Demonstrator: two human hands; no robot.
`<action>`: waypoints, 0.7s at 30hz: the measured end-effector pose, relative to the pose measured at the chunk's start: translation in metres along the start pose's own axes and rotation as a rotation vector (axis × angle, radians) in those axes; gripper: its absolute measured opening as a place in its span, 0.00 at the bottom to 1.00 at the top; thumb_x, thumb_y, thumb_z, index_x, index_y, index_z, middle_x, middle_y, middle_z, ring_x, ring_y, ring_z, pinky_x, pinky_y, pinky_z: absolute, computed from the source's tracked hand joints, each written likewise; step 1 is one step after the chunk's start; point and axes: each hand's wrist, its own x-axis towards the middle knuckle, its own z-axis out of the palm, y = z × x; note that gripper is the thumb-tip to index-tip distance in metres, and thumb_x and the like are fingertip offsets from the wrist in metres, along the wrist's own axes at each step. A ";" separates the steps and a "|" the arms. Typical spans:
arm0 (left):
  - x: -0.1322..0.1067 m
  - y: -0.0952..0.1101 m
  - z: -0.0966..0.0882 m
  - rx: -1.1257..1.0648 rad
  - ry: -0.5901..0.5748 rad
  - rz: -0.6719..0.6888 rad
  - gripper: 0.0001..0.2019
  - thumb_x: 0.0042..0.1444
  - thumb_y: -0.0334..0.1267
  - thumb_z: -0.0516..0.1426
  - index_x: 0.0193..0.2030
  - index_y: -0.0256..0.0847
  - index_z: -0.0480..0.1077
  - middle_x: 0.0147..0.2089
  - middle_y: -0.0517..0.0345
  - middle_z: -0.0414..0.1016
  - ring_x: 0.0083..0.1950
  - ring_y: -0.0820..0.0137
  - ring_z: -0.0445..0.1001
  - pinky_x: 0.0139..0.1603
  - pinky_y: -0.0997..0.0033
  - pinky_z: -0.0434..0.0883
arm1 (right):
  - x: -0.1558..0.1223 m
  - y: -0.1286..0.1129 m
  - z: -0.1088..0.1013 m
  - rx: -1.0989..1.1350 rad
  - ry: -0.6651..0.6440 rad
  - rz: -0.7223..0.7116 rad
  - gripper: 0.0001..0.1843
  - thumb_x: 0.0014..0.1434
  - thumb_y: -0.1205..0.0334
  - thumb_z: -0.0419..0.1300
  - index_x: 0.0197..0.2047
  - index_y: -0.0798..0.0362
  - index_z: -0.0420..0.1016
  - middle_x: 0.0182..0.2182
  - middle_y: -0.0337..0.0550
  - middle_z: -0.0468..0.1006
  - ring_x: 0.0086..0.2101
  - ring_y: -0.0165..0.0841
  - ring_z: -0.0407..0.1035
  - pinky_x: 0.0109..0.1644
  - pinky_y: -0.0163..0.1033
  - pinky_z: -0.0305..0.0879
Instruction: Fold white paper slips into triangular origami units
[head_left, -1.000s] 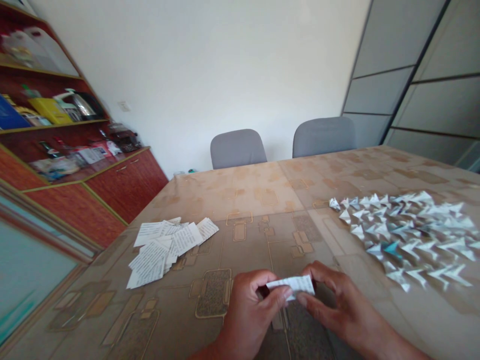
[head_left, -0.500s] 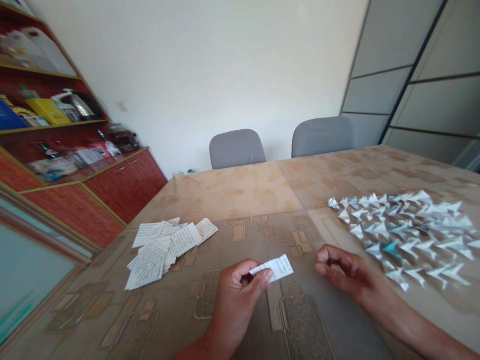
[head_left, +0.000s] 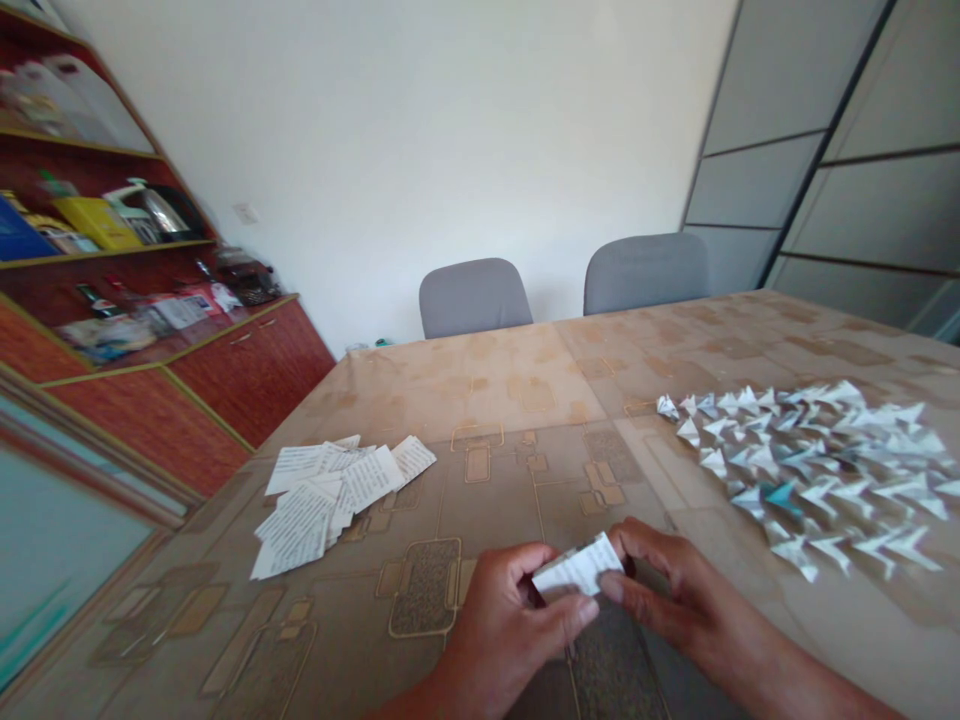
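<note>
A small folded strip of printed paper (head_left: 576,568) is held above the table between both hands. My left hand (head_left: 517,615) pinches its left part, with the thumb across the lower front edge. At the right end, my right hand (head_left: 667,580) grips the paper between thumb and fingers. The fingertips behind the paper are hidden. To the left lies a loose pile of printed paper slips (head_left: 330,500). On the right stand several rows of folded paper pieces (head_left: 817,465) with pointed tips, one of them teal.
The table (head_left: 510,390) has a patterned brown cover. Two grey chairs (head_left: 476,298) stand at its far side against a white wall. A red-brown cabinet (head_left: 247,375) with shelves of bottles, boxes and a kettle (head_left: 165,215) is at the left.
My right hand has moved left and taken hold of the paper's right end. My left hand has shifted slightly right and down with the paper. The pile and the folded rows are unchanged.
</note>
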 end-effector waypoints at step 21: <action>0.003 0.001 -0.008 0.228 0.097 -0.016 0.06 0.46 0.32 0.57 0.21 0.36 0.68 0.20 0.65 0.63 0.23 0.76 0.60 0.24 0.78 0.56 | 0.002 0.006 -0.013 -0.104 0.020 -0.007 0.12 0.65 0.57 0.53 0.32 0.50 0.71 0.27 0.39 0.74 0.29 0.35 0.68 0.33 0.38 0.63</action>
